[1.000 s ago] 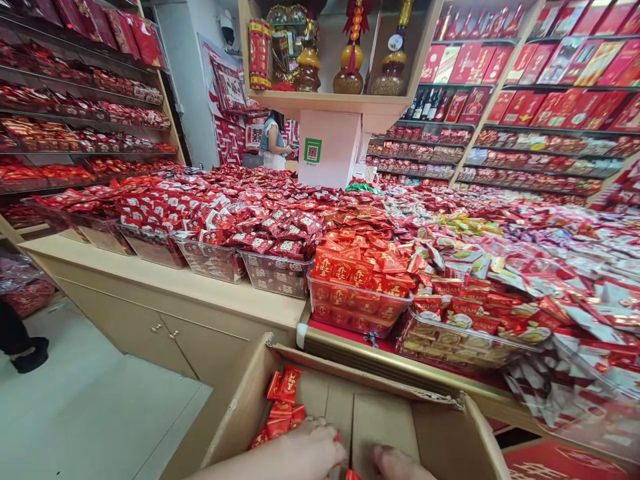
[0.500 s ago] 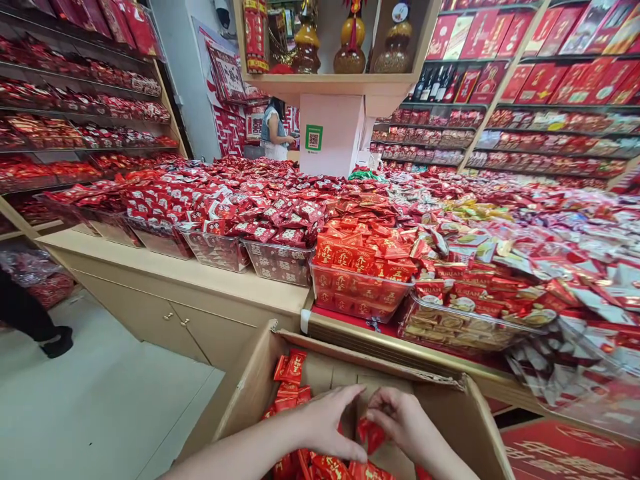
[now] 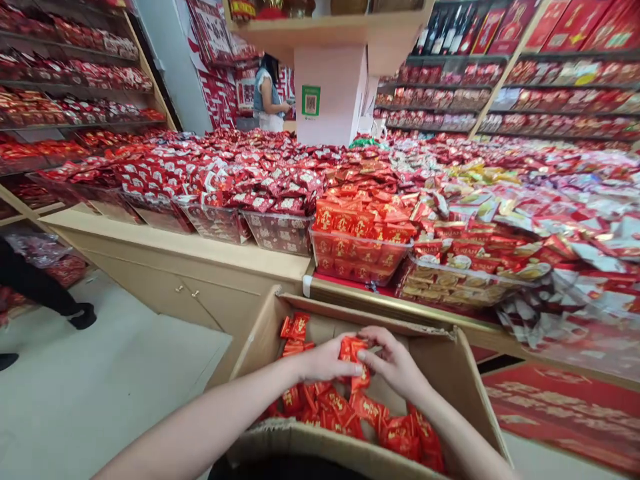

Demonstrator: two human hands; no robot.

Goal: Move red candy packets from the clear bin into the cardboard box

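Observation:
My left hand [image 3: 323,360] is closed around small red packets [image 3: 355,350] with gold print. My right hand [image 3: 395,365] pinches the same packets from the right, thumb on their front. How many are held cannot be made out. Both hands are inside an open cardboard box [image 3: 475,403], above more loose red packets [image 3: 343,410] of the same look scattered over its bottom. A few packets [image 3: 299,327] lie against its far left corner.
Beyond the box, a wooden counter [image 3: 235,257] carries clear plastic bins, among them one of red packets [image 3: 357,250] and one of durian-labelled packets [image 3: 450,280]. A pillar [image 3: 327,80] rises behind. A person [image 3: 270,93] stands at the back; another person's leg [image 3: 40,287] is at left.
My hands have come together and lifted; the left has closed from a spread pose onto packets. The camera has tilted down, showing more of the box and its near edge.

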